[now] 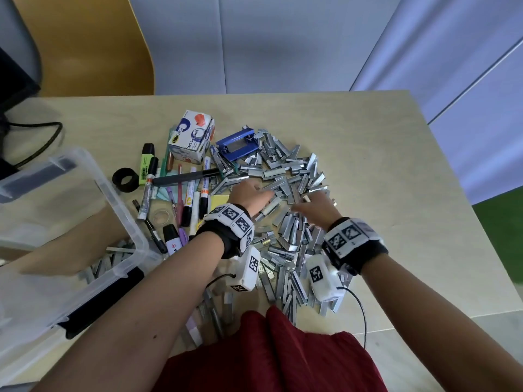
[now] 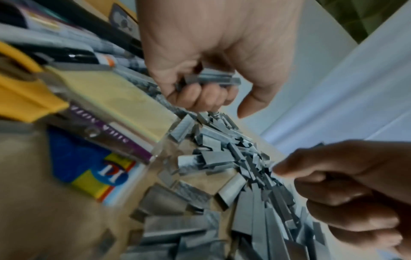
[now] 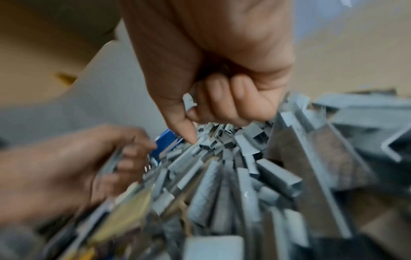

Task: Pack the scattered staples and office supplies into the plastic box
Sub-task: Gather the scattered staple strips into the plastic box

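Staple strips (image 2: 213, 80) clenched in left hand (image 2: 213, 52); right hand (image 3: 222, 61) seemingly likewise, both over pile (image 1: 291, 176)

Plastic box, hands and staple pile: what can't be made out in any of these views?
- plastic box: head view cuts it off at the left edge, and its hazy walls blur the contents.
- left hand: how many staple strips its curled fingers grip is hidden in the left wrist view.
- right hand: motion blur in the right wrist view hides most of what it grips beyond one staple piece.
- marker labels: too small in the head view.
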